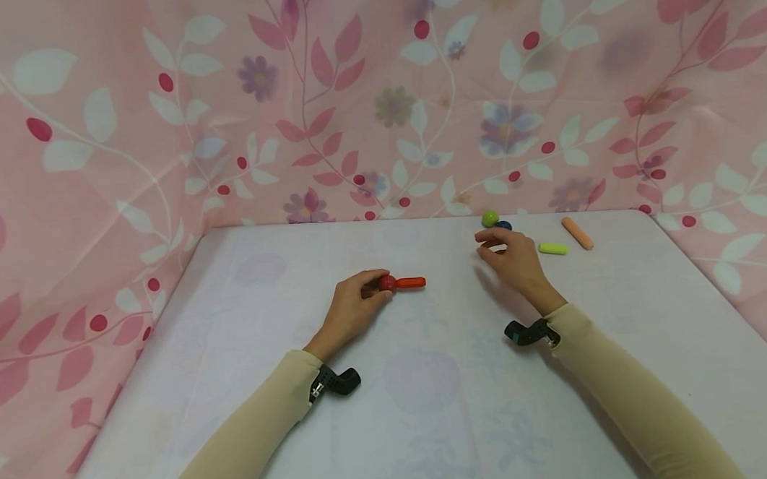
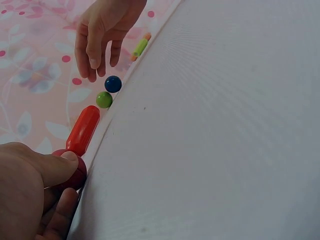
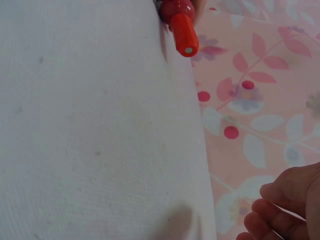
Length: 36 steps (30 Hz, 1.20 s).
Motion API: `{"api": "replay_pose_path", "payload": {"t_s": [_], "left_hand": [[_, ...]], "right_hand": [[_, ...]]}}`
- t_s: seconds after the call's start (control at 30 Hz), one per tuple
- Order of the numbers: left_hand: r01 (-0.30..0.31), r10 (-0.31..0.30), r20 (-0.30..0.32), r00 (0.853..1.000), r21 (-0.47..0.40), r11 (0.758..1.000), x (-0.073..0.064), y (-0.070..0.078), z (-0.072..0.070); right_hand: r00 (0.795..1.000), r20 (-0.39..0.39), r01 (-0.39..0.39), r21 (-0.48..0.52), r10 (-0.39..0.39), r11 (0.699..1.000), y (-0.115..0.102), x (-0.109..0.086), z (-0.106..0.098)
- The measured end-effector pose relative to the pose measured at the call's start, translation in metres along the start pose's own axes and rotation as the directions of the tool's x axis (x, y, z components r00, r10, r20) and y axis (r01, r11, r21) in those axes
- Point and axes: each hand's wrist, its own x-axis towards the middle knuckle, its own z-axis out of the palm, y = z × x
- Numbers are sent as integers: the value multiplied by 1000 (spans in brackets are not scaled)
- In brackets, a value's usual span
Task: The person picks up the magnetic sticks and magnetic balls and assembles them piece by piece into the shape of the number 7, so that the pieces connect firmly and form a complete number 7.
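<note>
My left hand pinches a dark red ball between thumb and fingers at the middle of the table. From the ball a short, faceted orange-red stick points right, its near end meeting the ball; the right wrist view shows a pale dot on the tip of the stick. Nothing is in my right hand, whose fingers are loosely bent above the table. Just beyond those fingers sit a dark blue ball, partly hidden by the hand, and a green ball.
To the right of my right hand lie a short yellow-green stick and a longer orange stick. A white cloth covers the table. Pink floral fabric hangs along the back and both sides.
</note>
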Motion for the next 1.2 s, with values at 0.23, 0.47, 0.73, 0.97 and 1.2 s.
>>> {"api": "replay_pose_path", "payload": {"t_s": [0.23, 0.47, 0.73, 0.97, 1.2], "left_hand": [[1, -1, 2, 1000, 2, 1000, 0, -1, 0], [2, -2, 8, 1000, -4, 1000, 1, -1, 0], [8, -8, 14, 1000, -3, 1000, 0, -1, 0], [7, -7, 8, 1000, -6, 1000, 0, -2, 0], [3, -3, 6, 1000, -6, 1000, 0, -2, 0]], "right_hand": [[998, -66, 0, -29, -2, 1000, 9, 8, -8], [996, -90, -29, -65, 24, 997, 16, 14, -18], [993, -83, -94, -117, 85, 989, 28, 24, -30], [990, -84, -121, -142, 110, 982, 36, 28, -35], [986, -40, -169, -165, 164, 972, 40, 33, -35]]}}
